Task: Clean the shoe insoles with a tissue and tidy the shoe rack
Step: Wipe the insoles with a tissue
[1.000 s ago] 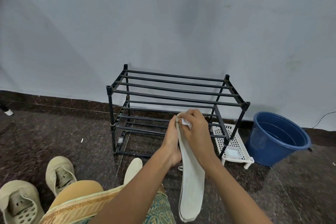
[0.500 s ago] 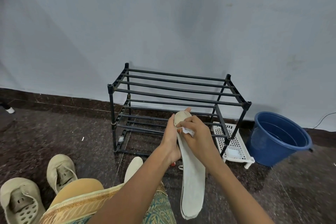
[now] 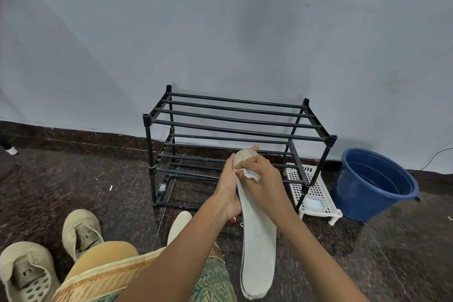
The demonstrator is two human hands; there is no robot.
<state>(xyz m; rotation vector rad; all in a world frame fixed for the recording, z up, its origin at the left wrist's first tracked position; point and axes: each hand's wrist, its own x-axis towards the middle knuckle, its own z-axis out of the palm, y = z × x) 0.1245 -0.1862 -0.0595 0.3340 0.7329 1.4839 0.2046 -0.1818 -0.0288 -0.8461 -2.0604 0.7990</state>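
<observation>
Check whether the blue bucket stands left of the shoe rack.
No, the blue bucket stands right of the shoe rack, beyond the white tray.

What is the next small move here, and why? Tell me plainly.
Probably slide the right hand down, dragging the tissue along the insole toward its lower end. The tissue sits near the top, the left hand holds the insole from behind, and the long stretch below lies uncovered.

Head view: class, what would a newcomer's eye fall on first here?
At centre, the left hand holds a long pale insole while the right hand presses a white tissue against its top end. Behind stands a black shoe rack, with a blue bucket right of it.
</observation>
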